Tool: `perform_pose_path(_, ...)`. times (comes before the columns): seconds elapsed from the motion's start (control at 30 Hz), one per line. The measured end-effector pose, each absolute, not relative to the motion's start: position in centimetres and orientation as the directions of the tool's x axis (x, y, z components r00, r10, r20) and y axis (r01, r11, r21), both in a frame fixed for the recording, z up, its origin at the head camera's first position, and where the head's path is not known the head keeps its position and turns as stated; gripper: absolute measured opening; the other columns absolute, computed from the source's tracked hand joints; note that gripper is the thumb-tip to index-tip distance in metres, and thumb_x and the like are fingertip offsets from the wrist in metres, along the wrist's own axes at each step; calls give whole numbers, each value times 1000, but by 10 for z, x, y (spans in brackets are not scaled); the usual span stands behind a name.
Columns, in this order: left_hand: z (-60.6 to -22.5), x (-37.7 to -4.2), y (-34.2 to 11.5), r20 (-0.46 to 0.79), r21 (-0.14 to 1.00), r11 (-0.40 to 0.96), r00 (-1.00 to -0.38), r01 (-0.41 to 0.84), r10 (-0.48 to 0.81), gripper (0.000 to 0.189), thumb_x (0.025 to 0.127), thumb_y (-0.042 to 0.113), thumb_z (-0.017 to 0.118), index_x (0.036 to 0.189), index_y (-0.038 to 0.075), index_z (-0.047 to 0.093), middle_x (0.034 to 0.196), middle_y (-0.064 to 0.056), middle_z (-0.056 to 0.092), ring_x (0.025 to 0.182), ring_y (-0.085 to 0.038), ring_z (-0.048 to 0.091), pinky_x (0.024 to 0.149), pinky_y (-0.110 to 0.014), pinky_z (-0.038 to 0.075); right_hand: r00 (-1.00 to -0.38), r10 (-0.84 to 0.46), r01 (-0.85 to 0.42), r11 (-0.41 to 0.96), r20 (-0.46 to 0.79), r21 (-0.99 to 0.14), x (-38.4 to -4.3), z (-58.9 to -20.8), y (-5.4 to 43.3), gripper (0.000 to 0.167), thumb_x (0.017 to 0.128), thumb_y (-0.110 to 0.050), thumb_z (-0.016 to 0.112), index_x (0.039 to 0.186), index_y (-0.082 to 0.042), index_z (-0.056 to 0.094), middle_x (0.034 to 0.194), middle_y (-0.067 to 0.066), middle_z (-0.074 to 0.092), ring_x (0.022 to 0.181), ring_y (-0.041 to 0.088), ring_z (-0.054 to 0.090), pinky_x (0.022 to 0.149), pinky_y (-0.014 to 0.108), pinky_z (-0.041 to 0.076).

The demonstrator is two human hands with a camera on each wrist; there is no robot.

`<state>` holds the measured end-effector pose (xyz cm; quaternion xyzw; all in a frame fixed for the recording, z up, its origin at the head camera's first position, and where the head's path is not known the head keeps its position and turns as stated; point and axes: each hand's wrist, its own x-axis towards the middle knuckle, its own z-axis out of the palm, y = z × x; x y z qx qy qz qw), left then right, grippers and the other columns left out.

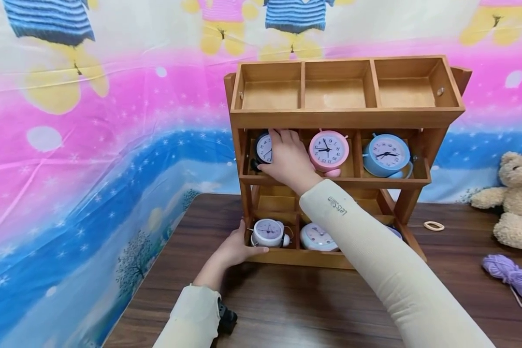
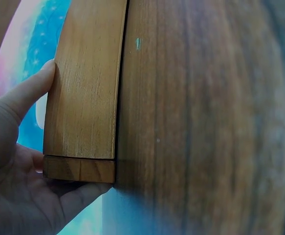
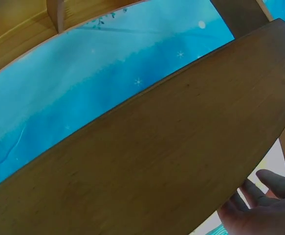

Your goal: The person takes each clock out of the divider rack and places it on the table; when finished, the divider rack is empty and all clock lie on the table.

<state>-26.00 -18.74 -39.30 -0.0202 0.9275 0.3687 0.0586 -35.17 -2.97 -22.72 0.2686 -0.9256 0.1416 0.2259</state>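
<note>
A three-tier wooden rack [image 1: 348, 118] stands on the table. My right hand [image 1: 289, 157] reaches into the middle tier's left compartment and holds a black alarm clock [image 1: 264, 147], covering its right part. In the right wrist view a wooden board [image 3: 147, 142] hides the clock from sight. Beside it in that tier sit a pink alarm clock [image 1: 328, 149] and a blue alarm clock [image 1: 386, 155], dials upside down. My left hand [image 1: 237, 246] grips the bottom tier's left end, thumb along the front board [image 2: 86, 83], next to a white alarm clock [image 1: 268, 231].
A pale round clock [image 1: 317, 237] lies in the bottom tier's middle, partly behind my right sleeve. To the rack's right are a wooden ring [image 1: 433, 225], a purple yarn skein [image 1: 513, 278] and a teddy bear [image 1: 519, 200]. A printed cloth [image 1: 156, 145] hangs behind the table.
</note>
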Motion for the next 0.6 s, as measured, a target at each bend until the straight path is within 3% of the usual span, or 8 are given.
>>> perform_pose_path(0.27,-394,-260,-187,-118,685,724,-993,-82,0,114,84,49,77,158,-2,6,158,-28,24,143,-41,30,110,-55,33,-767,-409,-536,832,495,-143,-354,-230,-34,93,82,-44,79,156,-15,32,156,19,29,140,40,27,114,51,29)
perform_pose_path(0.6,-393,-262,-190,-119,673,736,-993,-73,10,113,84,51,75,159,1,6,159,-25,25,144,-39,30,111,-54,33,-745,-429,-553,825,510,-114,-356,-234,-34,87,84,-37,79,155,-14,36,156,19,29,140,40,30,114,50,30)
